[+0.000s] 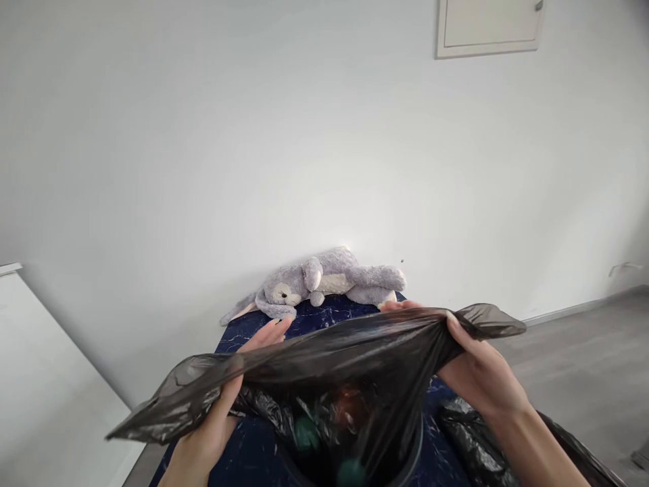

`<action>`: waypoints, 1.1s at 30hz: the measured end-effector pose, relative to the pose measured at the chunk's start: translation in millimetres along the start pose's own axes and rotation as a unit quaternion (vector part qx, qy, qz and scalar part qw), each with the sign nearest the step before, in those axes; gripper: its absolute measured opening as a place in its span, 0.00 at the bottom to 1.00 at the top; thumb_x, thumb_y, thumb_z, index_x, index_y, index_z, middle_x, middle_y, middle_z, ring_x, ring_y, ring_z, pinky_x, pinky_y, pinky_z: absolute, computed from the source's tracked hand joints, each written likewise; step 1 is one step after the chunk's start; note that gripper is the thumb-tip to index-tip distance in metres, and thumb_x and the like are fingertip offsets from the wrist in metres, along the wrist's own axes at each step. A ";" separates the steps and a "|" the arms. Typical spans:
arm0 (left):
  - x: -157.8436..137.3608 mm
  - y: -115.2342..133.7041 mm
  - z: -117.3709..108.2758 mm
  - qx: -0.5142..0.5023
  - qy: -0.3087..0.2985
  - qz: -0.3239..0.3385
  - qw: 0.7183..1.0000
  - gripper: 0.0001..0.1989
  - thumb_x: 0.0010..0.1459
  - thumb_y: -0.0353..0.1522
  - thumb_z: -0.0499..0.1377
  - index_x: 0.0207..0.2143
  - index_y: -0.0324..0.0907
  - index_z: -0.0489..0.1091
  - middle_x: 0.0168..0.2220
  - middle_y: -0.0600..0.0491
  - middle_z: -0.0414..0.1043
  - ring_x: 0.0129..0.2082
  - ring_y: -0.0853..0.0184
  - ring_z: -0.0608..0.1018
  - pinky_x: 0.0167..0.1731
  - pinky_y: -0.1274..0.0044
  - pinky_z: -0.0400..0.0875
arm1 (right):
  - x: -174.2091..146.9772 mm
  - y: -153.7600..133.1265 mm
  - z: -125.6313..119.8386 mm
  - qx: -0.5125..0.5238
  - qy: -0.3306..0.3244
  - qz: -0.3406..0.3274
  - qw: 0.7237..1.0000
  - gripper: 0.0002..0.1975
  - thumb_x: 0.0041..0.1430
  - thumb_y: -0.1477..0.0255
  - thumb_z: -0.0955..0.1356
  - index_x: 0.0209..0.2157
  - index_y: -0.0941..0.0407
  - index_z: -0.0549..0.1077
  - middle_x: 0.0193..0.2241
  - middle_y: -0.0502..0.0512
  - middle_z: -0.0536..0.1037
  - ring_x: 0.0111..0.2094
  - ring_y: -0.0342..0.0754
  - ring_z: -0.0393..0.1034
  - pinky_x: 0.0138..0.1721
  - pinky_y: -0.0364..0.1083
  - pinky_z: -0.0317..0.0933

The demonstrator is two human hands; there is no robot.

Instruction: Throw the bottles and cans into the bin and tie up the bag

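A thin black plastic bag [345, 352] is stretched sideways between my two hands. My left hand [223, 406] holds its left part, thumb in front and fingers stretched behind the film. On the other side my right hand [481, 375] grips the bag with the thumb pressed on its upper edge; the fingers are partly hidden behind it. Below, the bag hangs into a dark round container [416, 453], of which only part of the rim shows. Through the film I see a green object [307, 433] and an orange-red one [349, 406], too blurred to name.
A grey plush rabbit [334, 277] lies on its side at the far end of the blue marbled table [243, 446], against the white wall. More black plastic [476, 439] lies under my right forearm. White furniture [51, 379] stands at the left; grey floor [583, 358] shows at the right.
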State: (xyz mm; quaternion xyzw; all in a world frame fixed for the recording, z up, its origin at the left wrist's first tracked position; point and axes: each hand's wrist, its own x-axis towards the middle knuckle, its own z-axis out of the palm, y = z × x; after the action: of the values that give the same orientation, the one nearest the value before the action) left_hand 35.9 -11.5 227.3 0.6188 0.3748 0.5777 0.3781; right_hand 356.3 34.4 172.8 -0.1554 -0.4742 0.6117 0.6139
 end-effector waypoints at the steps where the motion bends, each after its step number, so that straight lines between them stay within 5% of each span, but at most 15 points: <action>1: -0.1 2.2 3.8 -0.034 0.006 -0.006 0.999 0.25 0.73 0.47 0.52 0.64 0.50 0.74 0.67 0.52 0.71 0.71 0.47 0.67 0.69 0.60 0.66 | 0.6 1.0 1.5 0.026 0.006 -0.008 1.000 0.21 0.72 0.55 0.65 0.57 0.48 0.80 0.65 0.54 0.74 0.71 0.60 0.60 0.72 0.61 0.54; 4: 0.3 3.3 7.0 -0.155 0.018 -0.034 0.987 0.21 0.72 0.46 0.54 0.57 0.50 0.78 0.66 0.52 0.72 0.71 0.47 0.67 0.69 0.58 0.66 | 0.9 1.1 9.0 0.098 0.021 -0.033 0.994 0.15 0.72 0.57 0.65 0.49 0.45 0.82 0.59 0.51 0.80 0.69 0.56 0.65 0.71 0.61 0.57; 6: 0.3 -0.2 4.3 -0.233 0.021 -0.033 0.972 0.15 0.72 0.42 0.55 0.51 0.50 0.79 0.64 0.53 0.76 0.68 0.48 0.71 0.68 0.55 0.65 | -0.7 -0.8 14.9 0.138 0.019 -0.042 0.989 0.11 0.72 0.59 0.67 0.42 0.45 0.81 0.45 0.50 0.86 0.63 0.54 0.73 0.68 0.59 0.63; 9: -1.1 -5.4 0.8 -0.297 -0.011 -0.017 0.955 0.09 0.70 0.37 0.58 0.38 0.48 0.78 0.43 0.55 0.86 0.56 0.54 0.83 0.69 0.56 0.64 | -5.1 -6.1 23.1 0.155 -0.008 -0.024 0.988 0.11 0.74 0.62 0.66 0.38 0.48 0.78 0.16 0.44 0.71 0.33 0.47 0.81 0.57 0.54 0.72; 11: -2.9 -6.0 2.5 -0.298 -0.070 0.001 0.952 0.12 0.72 0.39 0.56 0.35 0.48 0.74 0.23 0.59 0.80 0.40 0.60 0.88 0.68 0.59 0.64 | -8.2 -10.1 28.9 0.136 -0.034 -0.004 0.990 0.15 0.77 0.61 0.63 0.39 0.50 0.78 0.10 0.38 0.53 0.14 0.40 0.61 0.43 0.48 0.75; 14: -6.9 -4.0 10.4 -0.241 -0.153 0.017 0.958 0.17 0.75 0.44 0.50 0.36 0.48 0.69 0.12 0.65 0.63 0.17 0.68 0.77 0.62 0.59 0.70 | -12.3 -14.8 38.8 0.087 -0.043 0.015 0.995 0.20 0.78 0.57 0.60 0.38 0.52 0.77 0.14 0.38 0.48 0.14 0.38 0.38 0.21 0.39 0.58; 18: -15.3 2.3 24.6 0.072 -0.147 0.016 0.986 0.12 0.74 0.41 0.51 0.38 0.47 0.68 0.20 0.61 0.65 0.21 0.69 0.71 0.43 0.71 0.74 | -22.3 -16.8 53.5 -0.091 0.043 -0.013 0.995 0.22 0.75 0.54 0.63 0.32 0.54 0.73 0.20 0.43 0.54 0.21 0.40 0.45 0.23 0.41 0.49; 22: -23.0 15.0 39.6 0.327 -0.168 0.075 0.927 0.05 0.66 0.29 0.53 0.38 0.47 0.66 0.33 0.55 0.71 0.30 0.65 0.71 0.37 0.74 0.69 | -38.8 -19.0 68.1 -0.364 0.060 -0.044 0.929 0.21 0.75 0.58 0.61 0.30 0.53 0.71 0.22 0.48 0.63 0.24 0.44 0.56 0.27 0.44 0.53; 27: -24.9 23.2 47.9 0.423 -0.191 0.102 0.880 0.12 0.63 0.23 0.48 0.39 0.47 0.67 0.36 0.54 0.74 0.36 0.61 0.74 0.42 0.72 0.72 | -49.1 -25.2 78.0 -0.505 -0.058 -0.041 0.860 0.08 0.64 0.76 0.61 0.34 0.51 0.71 0.27 0.49 0.72 0.26 0.45 0.64 0.27 0.42 0.57; 33: -26.9 17.9 46.8 0.442 -0.134 0.112 0.880 0.17 0.62 0.24 0.51 0.48 0.49 0.70 0.47 0.52 0.78 0.46 0.59 0.77 0.45 0.72 0.75 | -41.8 -22.3 75.9 -0.576 -0.138 -0.103 0.799 0.22 0.42 0.81 0.58 0.39 0.52 0.71 0.32 0.51 0.78 0.31 0.48 0.73 0.33 0.44 0.64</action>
State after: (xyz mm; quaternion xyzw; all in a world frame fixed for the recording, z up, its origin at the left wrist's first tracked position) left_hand 81.7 -45.2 229.6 0.8307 0.4653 0.3023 0.0450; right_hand 319.4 -37.3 211.6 -0.3440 -0.8321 0.1738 0.3987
